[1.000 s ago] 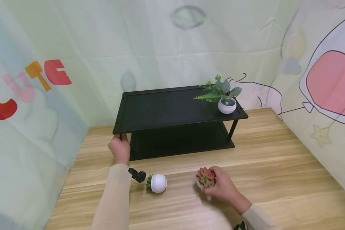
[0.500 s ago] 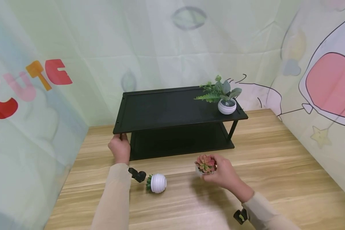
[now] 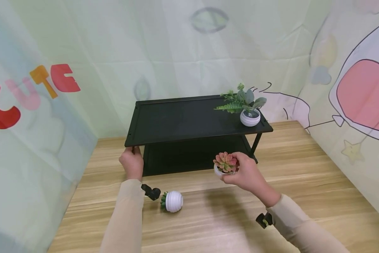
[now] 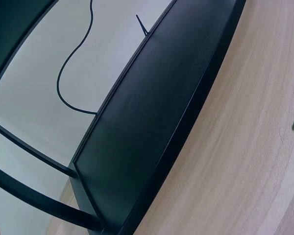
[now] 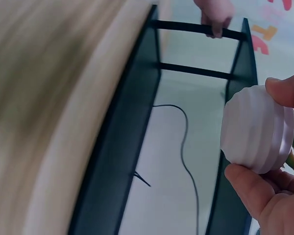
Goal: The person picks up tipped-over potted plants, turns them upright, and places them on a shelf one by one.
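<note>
My right hand (image 3: pixel 247 175) pinches the ribbed white pot (image 5: pixel 257 129) of a pink-and-green succulent (image 3: pixel 225 162) between thumb and fingers. The pot hangs above the table, just in front of the black two-tier shelf (image 3: pixel 183 119). At the shelf's left front corner, my left hand (image 3: pixel 132 163) grips a post (image 5: pixel 186 26) just under the top board; the right wrist view shows its fingers round that post. A second succulent in a white pot (image 3: pixel 174 201) lies on its side on the table, right of my left forearm, its green leaves pointing left.
A leafy green plant in a white pot (image 3: pixel 250 118) stands on the right end of the shelf's top board. The lower board (image 4: pixel 147 107) rests on the wooden table (image 3: pixel 315 182). Printed cloth (image 3: pixel 164 42) hangs behind and at both sides.
My right hand has lifted the potted pink succulent off the table and carried it forward toward the shelf. My left hand and the tipped pot have stayed in place.
</note>
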`<state>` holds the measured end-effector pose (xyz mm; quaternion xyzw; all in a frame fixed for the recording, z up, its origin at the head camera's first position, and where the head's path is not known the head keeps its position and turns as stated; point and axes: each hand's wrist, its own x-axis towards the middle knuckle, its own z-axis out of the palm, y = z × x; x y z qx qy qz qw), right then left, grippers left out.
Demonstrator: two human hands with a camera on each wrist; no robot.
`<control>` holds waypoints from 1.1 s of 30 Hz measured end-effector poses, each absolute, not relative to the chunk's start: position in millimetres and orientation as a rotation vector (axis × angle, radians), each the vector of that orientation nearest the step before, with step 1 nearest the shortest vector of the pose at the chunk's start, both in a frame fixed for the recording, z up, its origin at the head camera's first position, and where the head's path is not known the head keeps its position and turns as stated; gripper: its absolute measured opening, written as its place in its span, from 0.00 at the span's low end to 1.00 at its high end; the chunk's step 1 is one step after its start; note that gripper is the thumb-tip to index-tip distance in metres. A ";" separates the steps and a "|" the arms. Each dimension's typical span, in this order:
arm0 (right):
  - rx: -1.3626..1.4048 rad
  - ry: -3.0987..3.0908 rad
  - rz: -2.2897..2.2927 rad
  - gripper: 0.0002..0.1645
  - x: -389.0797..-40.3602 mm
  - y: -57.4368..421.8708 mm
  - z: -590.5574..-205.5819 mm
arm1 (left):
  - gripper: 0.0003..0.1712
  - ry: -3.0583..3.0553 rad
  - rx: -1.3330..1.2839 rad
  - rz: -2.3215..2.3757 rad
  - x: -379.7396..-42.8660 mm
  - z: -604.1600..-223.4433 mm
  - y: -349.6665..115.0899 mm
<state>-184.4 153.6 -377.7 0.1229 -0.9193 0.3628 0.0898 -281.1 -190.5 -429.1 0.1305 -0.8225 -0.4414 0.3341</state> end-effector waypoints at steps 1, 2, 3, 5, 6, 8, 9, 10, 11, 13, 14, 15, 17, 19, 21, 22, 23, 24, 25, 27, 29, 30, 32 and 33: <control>0.367 -2.726 1.083 0.34 -186.0 153.8 -374.6 | 0.12 -2.147 0.341 -1.154 -280.9 -429.0 -190.4; 0.365 -2.720 1.083 0.33 -187.7 153.9 -371.6 | 0.12 -2.146 0.342 -1.157 -280.8 -429.0 -190.4; 0.364 -2.715 1.085 0.33 -189.5 154.0 -368.6 | 0.12 -2.145 0.343 -1.162 -280.6 -428.9 -190.4; 0.366 -2.705 1.084 0.32 -192.8 153.7 -362.7 | 0.12 -2.148 0.345 -1.169 -280.4 -428.8 -190.6; 0.370 -2.702 1.077 0.32 -194.6 153.5 -359.6 | 0.12 -2.149 0.347 -1.172 -280.4 -428.8 -190.7; 0.382 -2.694 1.056 0.33 -197.7 152.8 -354.0 | 0.13 -2.151 0.351 -1.179 -280.2 -428.8 -190.9; 0.389 -2.691 1.045 0.33 -199.1 152.3 -351.1 | 0.13 -2.152 0.352 -1.180 -280.1 -428.8 -191.0; 0.396 -2.687 1.035 0.33 -200.6 151.7 -348.4 | 0.13 -2.154 0.354 -1.183 -280.1 -428.7 -191.1; 0.400 -2.684 1.030 0.33 -202.0 151.0 -345.4 | 0.13 -2.156 0.356 -1.185 -279.9 -428.5 -191.0; 0.396 -2.691 1.028 0.33 -204.8 149.6 -340.0 | 0.13 -2.160 0.360 -1.186 -279.8 -428.2 -191.0; 0.388 -2.702 1.036 0.33 -206.2 148.9 -337.1 | 0.13 -2.162 0.363 -1.190 -279.7 -428.0 -191.0; 0.379 -2.713 1.040 0.34 -207.9 148.3 -334.2 | 0.13 -2.162 0.361 -1.190 -279.7 -428.1 -191.1; 0.369 -2.732 1.057 0.34 -211.1 147.2 -328.8 | 0.13 -2.160 0.358 -1.194 -279.9 -428.3 -191.3; 0.362 -2.749 1.077 0.34 -214.8 146.3 -324.4 | 0.13 -2.157 0.356 -1.200 -280.3 -428.8 -191.5; 0.361 -2.755 1.079 0.35 -218.4 145.2 -320.1 | 0.13 -2.154 0.353 -1.198 -280.7 -429.3 -192.0; 0.362 -2.756 1.077 0.35 -220.1 144.8 -318.2 | 0.13 -2.155 0.353 -1.196 -280.7 -429.2 -192.0; 0.361 -2.758 1.070 0.36 -221.9 144.4 -316.2 | 0.13 -2.156 0.353 -1.192 -280.9 -429.3 -191.9; 0.358 -2.762 1.059 0.35 -223.8 144.1 -314.5 | 0.13 -2.156 0.351 -1.187 -281.0 -429.1 -191.8; 0.357 -2.765 1.051 0.35 -225.5 143.8 -312.8 | 0.13 -2.156 0.348 -1.180 -281.2 -428.9 -191.8; 0.353 -2.770 1.035 0.36 -228.9 143.0 -309.3 | 0.13 -2.156 0.346 -1.171 -281.2 -428.6 -191.4; 0.354 -2.778 1.020 0.35 -232.7 141.9 -306.7 | 0.13 -2.156 0.349 -1.170 -281.2 -428.6 -191.2; 0.354 -2.781 1.019 0.35 -234.5 141.2 -305.4 | 0.13 -2.156 0.351 -1.172 -281.1 -428.5 -191.1; 0.352 -2.787 1.021 0.36 -238.3 139.6 -303.2 | 0.13 -2.156 0.356 -1.175 -280.7 -428.8 -191.2; 0.350 -2.791 1.019 0.36 -240.2 138.5 -302.3 | 0.13 -2.157 0.357 -1.174 -280.7 -429.1 -191.4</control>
